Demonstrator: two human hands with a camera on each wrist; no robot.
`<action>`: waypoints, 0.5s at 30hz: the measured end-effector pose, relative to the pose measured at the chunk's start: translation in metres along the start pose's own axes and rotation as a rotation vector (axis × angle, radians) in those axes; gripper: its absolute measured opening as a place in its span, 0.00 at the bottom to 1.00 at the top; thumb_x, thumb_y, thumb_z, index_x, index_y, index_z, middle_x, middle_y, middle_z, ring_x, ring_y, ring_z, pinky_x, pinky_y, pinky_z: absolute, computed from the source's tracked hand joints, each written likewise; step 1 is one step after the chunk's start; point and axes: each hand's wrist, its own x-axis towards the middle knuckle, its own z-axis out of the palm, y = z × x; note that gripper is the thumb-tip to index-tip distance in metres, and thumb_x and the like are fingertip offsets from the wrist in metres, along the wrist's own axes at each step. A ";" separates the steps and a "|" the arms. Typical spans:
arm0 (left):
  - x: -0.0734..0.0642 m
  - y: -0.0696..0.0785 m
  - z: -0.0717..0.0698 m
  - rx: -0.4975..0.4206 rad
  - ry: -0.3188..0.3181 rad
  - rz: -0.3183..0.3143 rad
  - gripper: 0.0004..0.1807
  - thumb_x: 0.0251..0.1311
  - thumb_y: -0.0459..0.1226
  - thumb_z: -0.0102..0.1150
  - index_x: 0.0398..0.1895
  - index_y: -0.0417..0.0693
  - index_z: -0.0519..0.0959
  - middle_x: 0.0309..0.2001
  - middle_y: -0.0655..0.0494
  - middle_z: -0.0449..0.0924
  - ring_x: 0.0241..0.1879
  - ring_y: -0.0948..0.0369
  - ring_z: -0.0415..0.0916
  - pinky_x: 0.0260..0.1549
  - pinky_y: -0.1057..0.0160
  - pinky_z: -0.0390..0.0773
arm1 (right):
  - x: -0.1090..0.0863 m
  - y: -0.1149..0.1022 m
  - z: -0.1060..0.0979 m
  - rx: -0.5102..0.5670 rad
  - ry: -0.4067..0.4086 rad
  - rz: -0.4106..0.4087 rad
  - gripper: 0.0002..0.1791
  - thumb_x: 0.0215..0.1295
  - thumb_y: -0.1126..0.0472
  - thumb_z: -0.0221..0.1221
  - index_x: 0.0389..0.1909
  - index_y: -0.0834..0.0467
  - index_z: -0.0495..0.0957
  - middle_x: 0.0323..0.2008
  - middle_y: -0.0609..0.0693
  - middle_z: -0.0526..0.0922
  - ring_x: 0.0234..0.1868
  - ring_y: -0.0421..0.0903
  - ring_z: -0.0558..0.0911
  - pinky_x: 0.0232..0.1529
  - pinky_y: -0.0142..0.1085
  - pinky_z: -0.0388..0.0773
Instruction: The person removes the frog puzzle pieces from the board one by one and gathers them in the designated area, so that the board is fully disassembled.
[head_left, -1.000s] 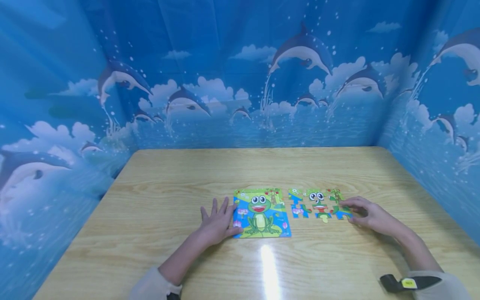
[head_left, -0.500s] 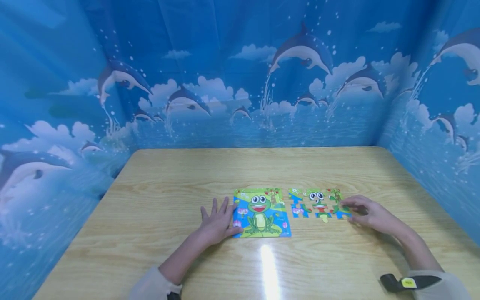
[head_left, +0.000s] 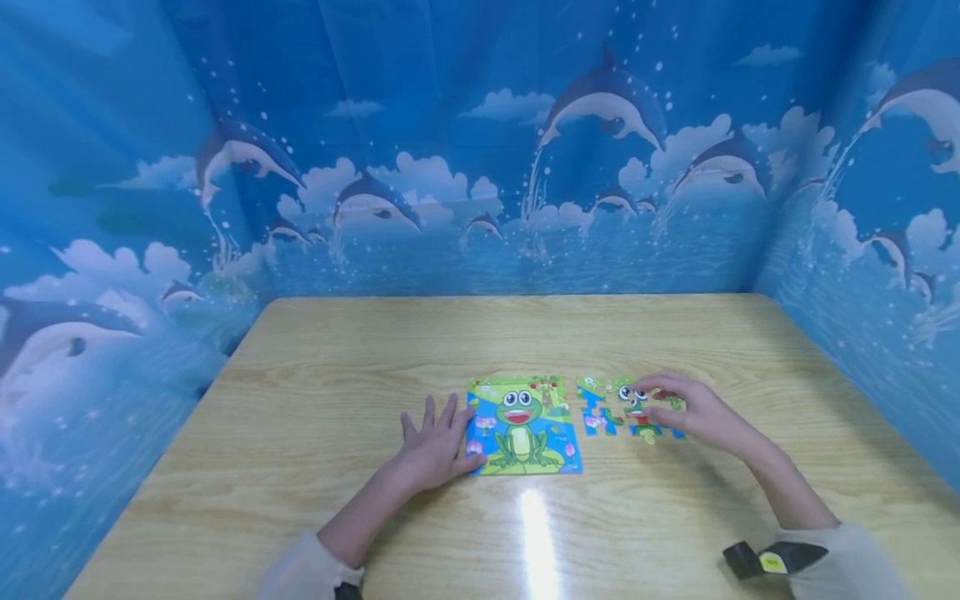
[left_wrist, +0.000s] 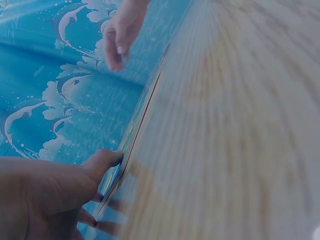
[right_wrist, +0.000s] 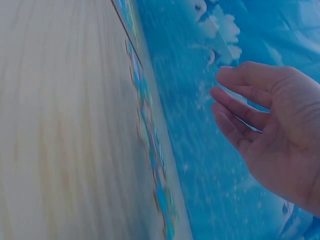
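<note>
My left hand (head_left: 433,452) lies spread on the table, its thumb and fingertips at the left edge of a square frog puzzle picture (head_left: 521,433). In the left wrist view the thumb (left_wrist: 104,161) rests on the edge of that thin board. Just right of it, several loose jigsaw pieces (head_left: 597,423) show parts of a similar frog. Over those pieces hovers my right hand (head_left: 701,412), hiding some of the right-hand ones in the head view. Seen from the right wrist, its fingers (right_wrist: 240,107) are relaxed, raised above the pieces, with nothing between them.
The wooden table (head_left: 360,342) carries the board and pieces near its middle. A blue dolphin-print curtain (head_left: 480,125) encloses the back and both sides. A bright light reflection lies on the tabletop in front of the board.
My right hand has lifted from the right end of the loose pieces and moved left over them. The left hand and the frog board have stayed in place.
</note>
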 end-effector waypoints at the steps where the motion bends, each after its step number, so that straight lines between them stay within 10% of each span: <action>1: 0.000 0.000 0.000 0.002 0.002 0.000 0.42 0.57 0.60 0.51 0.69 0.47 0.55 0.69 0.37 0.45 0.64 0.33 0.35 0.51 0.26 0.37 | 0.005 -0.003 0.003 0.013 -0.005 -0.010 0.16 0.59 0.69 0.59 0.49 0.65 0.76 0.47 0.54 0.77 0.46 0.48 0.75 0.42 0.49 0.75; 15: -0.001 -0.002 0.001 0.016 0.005 0.019 0.46 0.52 0.63 0.52 0.69 0.47 0.54 0.69 0.38 0.44 0.64 0.33 0.35 0.51 0.26 0.38 | 0.057 -0.060 0.058 0.128 -0.173 -0.081 0.15 0.62 0.65 0.58 0.50 0.61 0.76 0.50 0.53 0.75 0.49 0.55 0.74 0.46 0.49 0.73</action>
